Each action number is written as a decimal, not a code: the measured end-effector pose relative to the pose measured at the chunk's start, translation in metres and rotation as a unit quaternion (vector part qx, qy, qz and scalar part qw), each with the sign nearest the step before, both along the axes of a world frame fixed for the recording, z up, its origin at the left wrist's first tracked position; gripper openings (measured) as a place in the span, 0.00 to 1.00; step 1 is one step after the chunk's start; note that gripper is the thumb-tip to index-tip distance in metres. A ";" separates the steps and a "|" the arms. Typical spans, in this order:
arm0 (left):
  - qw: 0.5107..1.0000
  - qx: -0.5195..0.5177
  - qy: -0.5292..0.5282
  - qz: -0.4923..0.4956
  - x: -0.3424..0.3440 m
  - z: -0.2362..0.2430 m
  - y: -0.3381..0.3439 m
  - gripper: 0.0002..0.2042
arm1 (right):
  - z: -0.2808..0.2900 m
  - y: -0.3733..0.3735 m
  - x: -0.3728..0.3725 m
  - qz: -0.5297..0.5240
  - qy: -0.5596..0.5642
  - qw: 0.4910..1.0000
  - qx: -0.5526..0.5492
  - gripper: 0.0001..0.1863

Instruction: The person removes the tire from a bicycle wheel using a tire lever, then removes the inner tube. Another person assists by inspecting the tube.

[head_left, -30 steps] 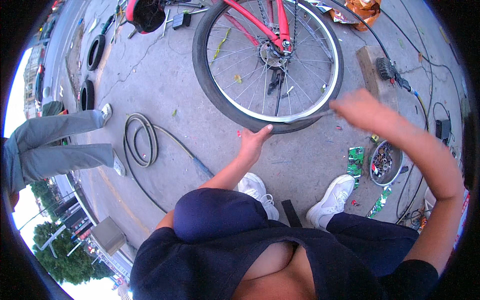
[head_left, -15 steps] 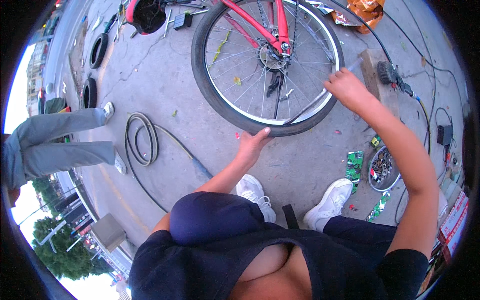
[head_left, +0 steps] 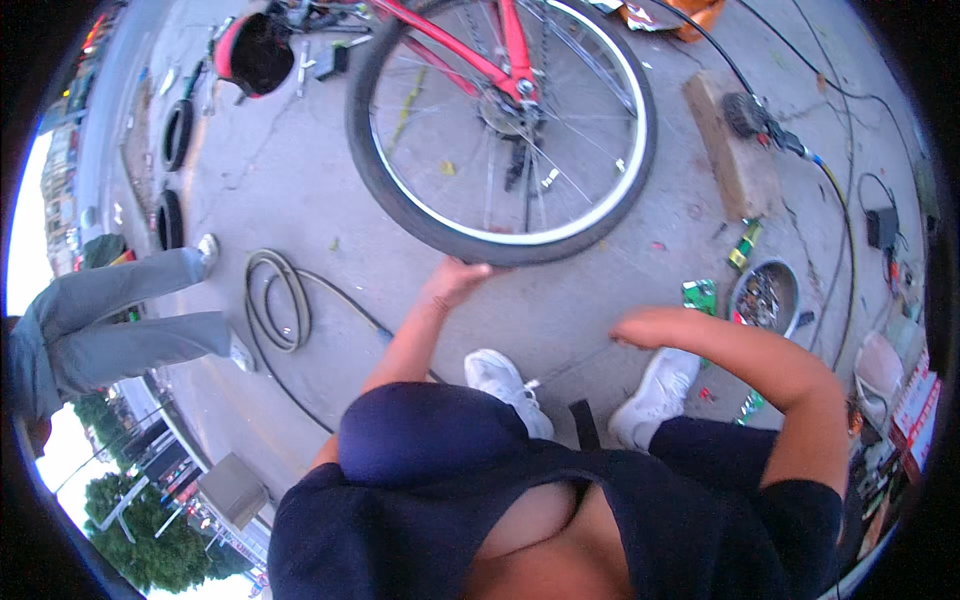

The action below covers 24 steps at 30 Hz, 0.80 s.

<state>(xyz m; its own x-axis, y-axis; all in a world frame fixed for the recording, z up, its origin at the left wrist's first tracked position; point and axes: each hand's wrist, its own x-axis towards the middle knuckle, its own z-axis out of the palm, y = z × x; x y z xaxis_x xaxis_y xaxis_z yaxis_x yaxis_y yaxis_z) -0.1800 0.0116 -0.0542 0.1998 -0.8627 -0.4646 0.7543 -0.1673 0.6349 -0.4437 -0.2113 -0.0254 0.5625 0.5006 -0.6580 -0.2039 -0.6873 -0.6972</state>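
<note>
**Left hand on the bicycle tyre, right hand drawn in over the ground**

The left hand (head_left: 455,283) reaches forward and presses against the bottom of the bicycle wheel (head_left: 500,130), its fingers wrapped on the black tyre where it meets the concrete ground (head_left: 320,150). The wheel stands upright near the top edge of the ground, held in a red frame (head_left: 480,50), with spokes and a chain part showing at the hub.

The right hand (head_left: 640,328) hangs bent at the wrist above the ground, near the right white shoe (head_left: 655,392); it touches nothing that can be seen, and whether its fingers are curled or spread cannot be told.

A coiled black hose (head_left: 278,300) lies to the left of the left forearm. A round bowl of small metal parts (head_left: 765,297) sits toward the right edge, with a wooden block (head_left: 728,140) and a power tool (head_left: 752,118) beyond it. Another person's grey trouser legs (head_left: 110,320) come in from the left edge.
</note>
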 end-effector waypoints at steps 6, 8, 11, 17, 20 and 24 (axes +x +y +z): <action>0.991 -0.025 -0.103 0.085 0.015 -0.020 0.005 0.28 | 0.008 0.039 0.048 -0.055 -0.224 0.970 -0.080 0.10; 0.987 0.001 -0.115 0.109 0.015 -0.014 0.004 0.25 | 0.039 0.045 0.092 -0.214 -0.291 0.931 -0.061 0.13; 0.980 0.026 -0.130 0.147 0.013 -0.011 -0.002 0.22 | 0.055 0.057 0.150 -0.351 -0.404 0.839 -0.094 0.18; 0.960 -0.113 0.149 0.207 0.004 -0.038 0.019 0.28 | 0.033 0.093 0.196 -0.340 -0.319 0.878 -0.106 0.19; 0.929 -0.154 0.199 0.273 0.009 -0.043 0.013 0.37 | 0.040 0.103 0.217 -0.382 -0.304 0.865 -0.118 0.23; 0.888 -0.209 0.317 0.258 0.017 -0.026 0.004 0.30 | 0.055 0.119 0.237 -0.439 -0.299 0.837 -0.129 0.26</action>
